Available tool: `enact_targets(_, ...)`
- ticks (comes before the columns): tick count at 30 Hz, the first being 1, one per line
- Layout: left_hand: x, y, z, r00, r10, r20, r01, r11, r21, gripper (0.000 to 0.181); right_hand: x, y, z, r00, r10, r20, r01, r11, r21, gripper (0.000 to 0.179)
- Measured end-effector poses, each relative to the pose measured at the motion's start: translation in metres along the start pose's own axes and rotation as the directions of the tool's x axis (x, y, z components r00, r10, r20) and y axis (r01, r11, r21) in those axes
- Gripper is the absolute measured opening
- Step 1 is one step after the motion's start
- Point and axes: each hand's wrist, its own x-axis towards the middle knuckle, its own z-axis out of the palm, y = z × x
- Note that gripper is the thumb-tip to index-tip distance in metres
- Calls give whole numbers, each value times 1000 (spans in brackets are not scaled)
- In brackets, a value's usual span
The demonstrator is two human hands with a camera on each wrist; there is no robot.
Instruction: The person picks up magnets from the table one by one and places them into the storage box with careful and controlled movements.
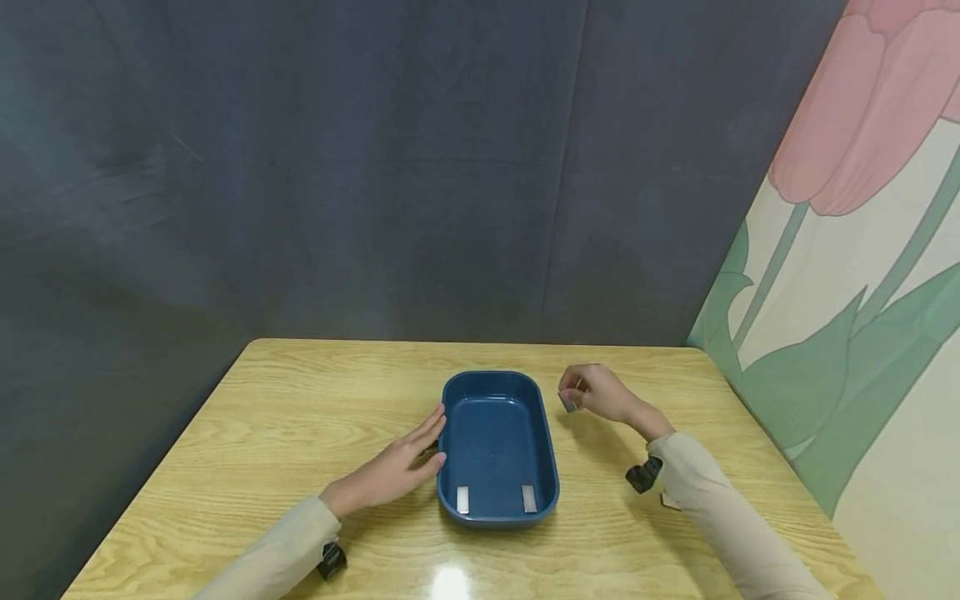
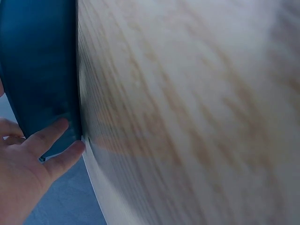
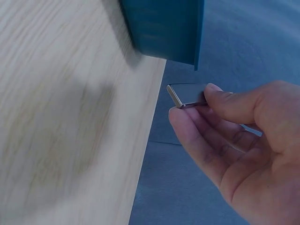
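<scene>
A deep blue plastic tray (image 1: 491,450) with rounded corners stands on the wooden table. Inside it, near the front end, lie two small silvery rectangular pieces, one at the left (image 1: 462,500) and one at the right (image 1: 529,499). My left hand (image 1: 393,471) rests its straight fingers against the tray's left side; the left wrist view shows fingertips (image 2: 60,125) on the outer wall. To the right of the tray's far half, my right hand (image 1: 603,394) pinches a flat, shiny metal rectangular piece (image 3: 187,93) between thumb and fingers, above the table.
Another small pale piece (image 1: 670,501) lies on the table, partly hidden by my right sleeve. A dark curtain (image 1: 420,183) hangs behind the table's far edge. A wall painted with tulips (image 1: 847,333) rises on the right.
</scene>
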Motion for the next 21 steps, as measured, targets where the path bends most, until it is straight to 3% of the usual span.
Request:
enact_targets(12, 1, 0, 0, 1000, -1, -1, 1, 1000, -2, 65, 6, -18, -3, 999, -32, -14, 32, 999, -31, 7)
enact_targets(21, 1, 1, 1, 1000, -5, 0, 5, 1000, -4, 65, 10, -24, -6, 997, -49, -64, 50, 999, 3, 7)
